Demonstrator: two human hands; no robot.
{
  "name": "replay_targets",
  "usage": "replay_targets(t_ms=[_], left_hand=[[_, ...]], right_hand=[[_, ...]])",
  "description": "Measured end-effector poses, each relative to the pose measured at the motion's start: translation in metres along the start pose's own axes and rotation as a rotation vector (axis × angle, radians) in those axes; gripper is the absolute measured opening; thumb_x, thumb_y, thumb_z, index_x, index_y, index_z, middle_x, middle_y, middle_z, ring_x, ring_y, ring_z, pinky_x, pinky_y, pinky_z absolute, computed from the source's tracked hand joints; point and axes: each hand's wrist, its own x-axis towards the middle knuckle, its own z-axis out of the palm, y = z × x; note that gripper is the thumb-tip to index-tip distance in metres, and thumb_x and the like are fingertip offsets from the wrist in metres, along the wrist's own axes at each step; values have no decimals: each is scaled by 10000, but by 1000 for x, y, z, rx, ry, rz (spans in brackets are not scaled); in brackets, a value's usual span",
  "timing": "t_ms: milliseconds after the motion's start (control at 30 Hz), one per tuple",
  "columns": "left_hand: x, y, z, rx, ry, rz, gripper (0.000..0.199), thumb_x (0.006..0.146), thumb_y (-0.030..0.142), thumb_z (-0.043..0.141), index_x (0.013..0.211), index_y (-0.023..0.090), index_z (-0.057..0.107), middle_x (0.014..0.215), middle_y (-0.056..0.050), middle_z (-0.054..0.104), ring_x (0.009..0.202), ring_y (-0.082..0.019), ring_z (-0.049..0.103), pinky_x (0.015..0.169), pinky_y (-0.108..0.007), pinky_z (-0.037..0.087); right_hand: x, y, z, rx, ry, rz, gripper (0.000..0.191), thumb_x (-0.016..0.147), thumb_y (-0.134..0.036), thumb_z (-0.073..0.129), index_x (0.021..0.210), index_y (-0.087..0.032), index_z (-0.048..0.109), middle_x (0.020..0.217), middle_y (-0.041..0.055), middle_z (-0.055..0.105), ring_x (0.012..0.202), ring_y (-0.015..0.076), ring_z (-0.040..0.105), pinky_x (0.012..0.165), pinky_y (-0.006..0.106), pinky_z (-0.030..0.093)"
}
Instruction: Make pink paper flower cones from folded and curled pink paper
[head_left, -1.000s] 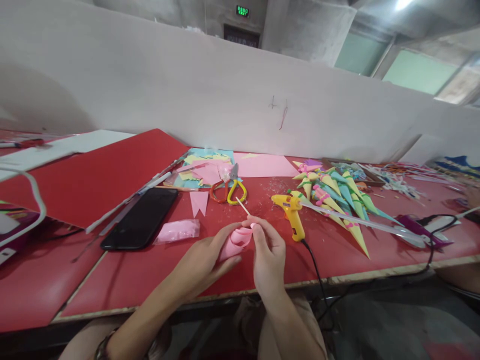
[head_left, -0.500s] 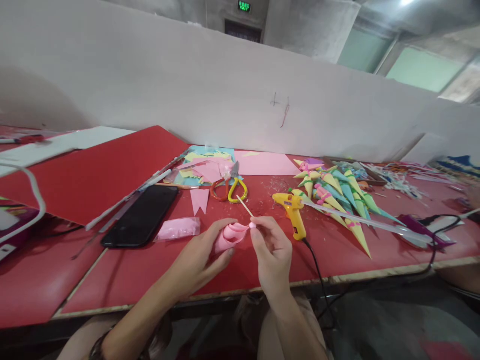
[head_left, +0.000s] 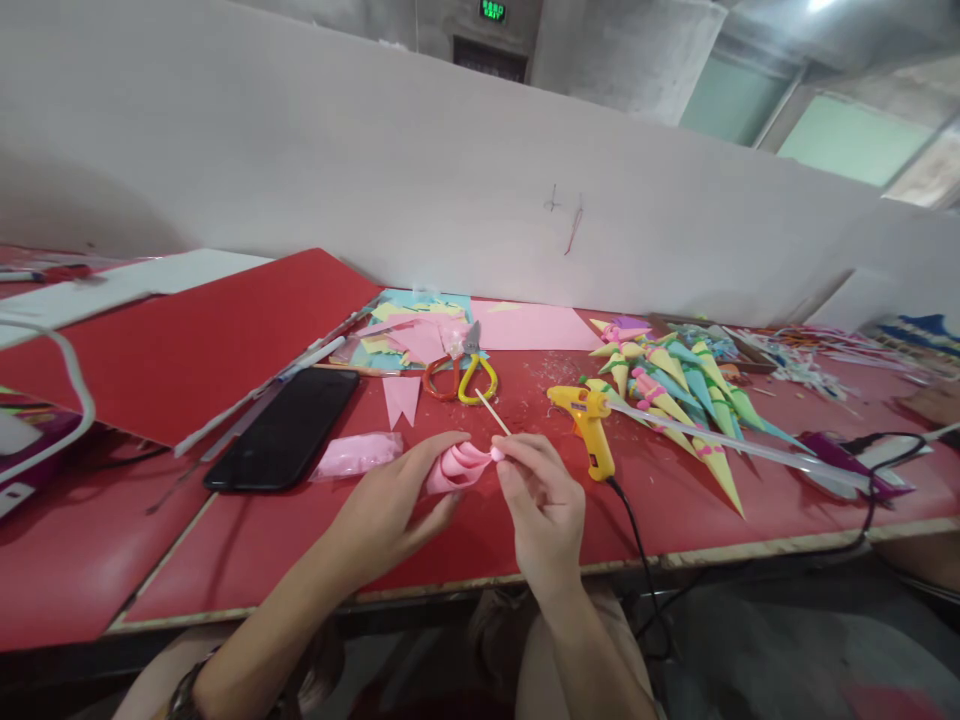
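Observation:
A rolled pink paper piece (head_left: pixel 457 466) rests between the thumb and fingers of my left hand (head_left: pixel 390 510), its curled layers facing up. My right hand (head_left: pixel 544 500) pinches a small pink ball (head_left: pixel 496 454) against the right tip of the roll. A thin wooden stick (head_left: pixel 491 411) also sticks out from the right fingers, pointing up and left. Beyond my hands lie scissors (head_left: pixel 469 375) with red and yellow handles. To the right of my right hand is a yellow glue gun (head_left: pixel 589 425).
A black phone (head_left: pixel 285 430) and a pink packet (head_left: pixel 358 455) lie left of my hands. Red board (head_left: pixel 202 340) covers the back left. Paper cones (head_left: pixel 675 385) are piled at the right. The glue gun's cord (head_left: pixel 637 540) hangs over the table's front edge.
The pink ball and right fingertips have shifted slightly left, and the ball now sits at the roll's tip. My left thumb has also moved slightly left.

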Motion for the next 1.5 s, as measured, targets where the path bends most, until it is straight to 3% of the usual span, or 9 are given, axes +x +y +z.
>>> replay_targets(t_ms=[567,767,933,1200,1367,1500], left_hand=[[2,-1,1,99,25,29,342,837,276,384,1152,152,431,1024,-102,664,848,-206,664,665,-281,522],[4,2,-1,156,42,46,319,833,284,394,1128,177,450,982,-74,672,812,-197,662,655,-273,508],[5,1,-1,296,128,95,321,858,352,383,1106,175,485,929,-80,671,753,-212,654,623,-306,500],[5,0,-1,414,231,212,325,918,364,306,1100,155,475,874,-82,658,722,-203,633,621,-302,480],[5,0,-2,448,215,226,315,923,348,312,1105,148,472,872,-83,653,729,-201,627,621,-299,465],[6,-1,-3,535,226,240,300,920,324,333,1108,147,486,866,-86,653,752,-206,622,647,-309,455]], right_hand=[[-3,1,3,-160,-26,-147,278,807,-94,550,981,-274,669,883,3,611,806,125,570,730,267,492],[-5,4,5,-21,9,-71,346,821,-120,517,1120,-281,584,938,15,601,861,140,577,777,306,495],[-3,4,4,-60,29,29,193,811,-166,560,950,-237,674,901,28,627,848,143,588,746,281,497],[0,2,5,-66,34,83,152,798,-193,570,874,-215,700,866,47,637,835,159,598,710,287,516],[0,4,7,60,73,106,241,793,-228,567,1018,-200,648,879,49,629,806,146,611,719,289,523],[2,3,7,30,71,126,153,780,-227,585,896,-191,679,842,40,623,786,141,602,680,270,519]])
